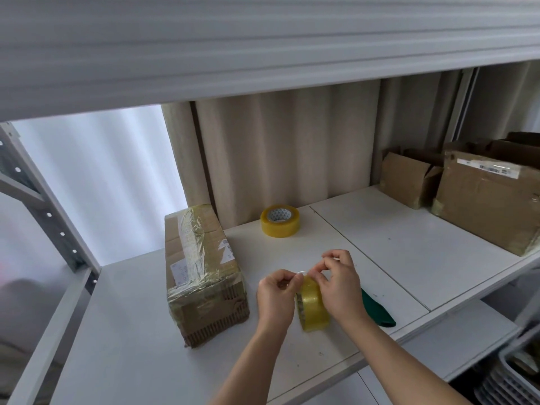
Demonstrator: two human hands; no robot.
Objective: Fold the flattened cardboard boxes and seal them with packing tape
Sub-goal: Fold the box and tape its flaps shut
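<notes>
A yellowish roll of packing tape [312,308] stands on edge on the white shelf [380,249], near its front. My right hand [340,283] holds the roll from the right, fingertips curled at its top. My left hand [276,295] pinches the loose tape end [296,275] at the roll's upper left. A long cardboard box [201,270], wrapped in clear tape, lies to the left of my hands. A second tape roll [280,220] lies flat farther back.
A green object [377,309] lies on the shelf behind my right forearm. Two brown cardboard boxes [485,197] stand at the back right. An upper shelf board [233,45] hangs overhead. A grey basket [514,375] sits below at the right.
</notes>
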